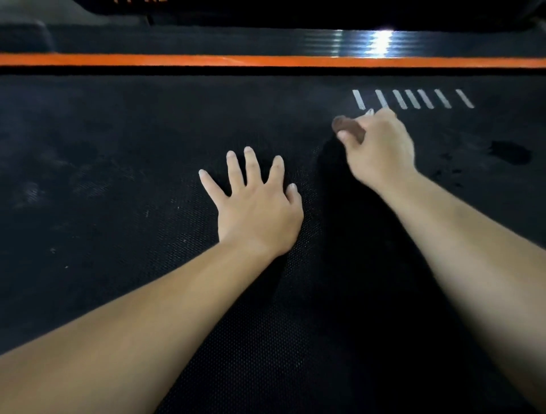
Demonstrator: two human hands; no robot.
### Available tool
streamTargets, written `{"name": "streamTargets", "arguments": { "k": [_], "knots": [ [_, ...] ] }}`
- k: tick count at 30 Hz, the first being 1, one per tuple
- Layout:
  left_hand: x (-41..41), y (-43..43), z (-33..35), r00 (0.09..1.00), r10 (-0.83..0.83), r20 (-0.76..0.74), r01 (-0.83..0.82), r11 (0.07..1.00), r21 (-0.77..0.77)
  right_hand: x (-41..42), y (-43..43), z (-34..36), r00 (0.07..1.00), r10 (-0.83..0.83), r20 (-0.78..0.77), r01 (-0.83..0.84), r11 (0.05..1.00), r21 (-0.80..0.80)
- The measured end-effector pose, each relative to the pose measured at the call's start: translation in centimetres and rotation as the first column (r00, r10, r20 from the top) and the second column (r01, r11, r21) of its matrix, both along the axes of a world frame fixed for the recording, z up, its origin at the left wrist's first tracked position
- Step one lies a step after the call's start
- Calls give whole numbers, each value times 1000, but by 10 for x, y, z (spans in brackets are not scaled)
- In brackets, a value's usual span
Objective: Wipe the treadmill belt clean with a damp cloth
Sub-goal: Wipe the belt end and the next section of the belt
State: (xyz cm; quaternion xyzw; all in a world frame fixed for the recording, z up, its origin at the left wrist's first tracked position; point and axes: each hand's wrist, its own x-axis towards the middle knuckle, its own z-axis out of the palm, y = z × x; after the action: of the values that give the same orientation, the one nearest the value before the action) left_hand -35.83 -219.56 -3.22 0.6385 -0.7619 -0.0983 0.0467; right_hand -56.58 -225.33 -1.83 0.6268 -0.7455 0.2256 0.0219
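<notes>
On the black textured treadmill belt (118,177), left hand (257,207) lay palm-down at mid-frame, fingers straight and spread, holding nothing. Right hand (381,147) was farther and to the right, fingers curled round a small bunched brown cloth (348,128), thumb across it; the cloth sat just above or on the belt, contact could not be told. Just beyond that hand ran a row of slanted white stripes (413,99) printed on the belt, no text. A dark wet-looking patch (511,152) sat on the belt to the right, dusty smears to the left. Far side: orange strip (206,60), then ribbed side rail (206,41) with glare. Orange lettering (139,1) at the top edge was cut off, unreadable.
</notes>
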Motion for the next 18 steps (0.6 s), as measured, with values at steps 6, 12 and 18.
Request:
{"name": "streamTargets", "arguments": {
  "k": [6,12,18],
  "knots": [
    [-1,-1,1,1000,-1,-7,1,1000,-6,11,1,1,949,310,-64,-308,951,38],
    [-1,0,1,1000,-10,-18,9,1000,-24,29,-47,0,989,150,-20,-150,989,14],
    [-1,0,0,1000,-5,-11,4,999,-37,-1,-77,10,994,110,-9,-110,994,9]
  ]
}}
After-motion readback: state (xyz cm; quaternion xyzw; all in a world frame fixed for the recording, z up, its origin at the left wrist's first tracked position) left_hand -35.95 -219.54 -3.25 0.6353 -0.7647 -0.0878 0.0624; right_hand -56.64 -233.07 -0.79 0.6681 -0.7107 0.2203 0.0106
